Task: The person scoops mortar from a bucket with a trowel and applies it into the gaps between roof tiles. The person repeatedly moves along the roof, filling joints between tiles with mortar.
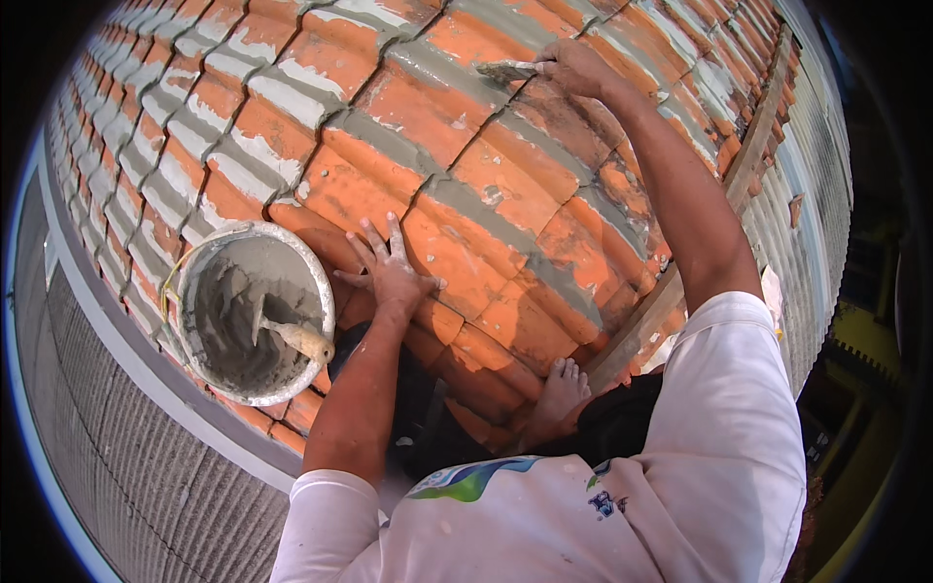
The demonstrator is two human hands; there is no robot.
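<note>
With my right arm stretched far out, my right hand (571, 68) is closed around the handle of a trowel (505, 70). The trowel's blade lies at a band of wet grey mortar (442, 76) between orange roof tiles (428, 112). Fingers spread, my left hand (391, 272) rests flat on the tiles nearer to me. Just left of it stands a round bucket (321, 274) with a mortar-crusted rim. Grey mortar (222, 306) coats its inside, and a second tool with a pale handle (301, 340) leans in it against the rim.
Tiles with patches of grey and white mortar slope across the view. A wooden batten (763, 121) runs along the right side, beside corrugated sheeting (816, 185). Grey corrugated roofing (126, 408) lies lower left, past a pale edge strip. My bare foot (562, 391) is on the tiles.
</note>
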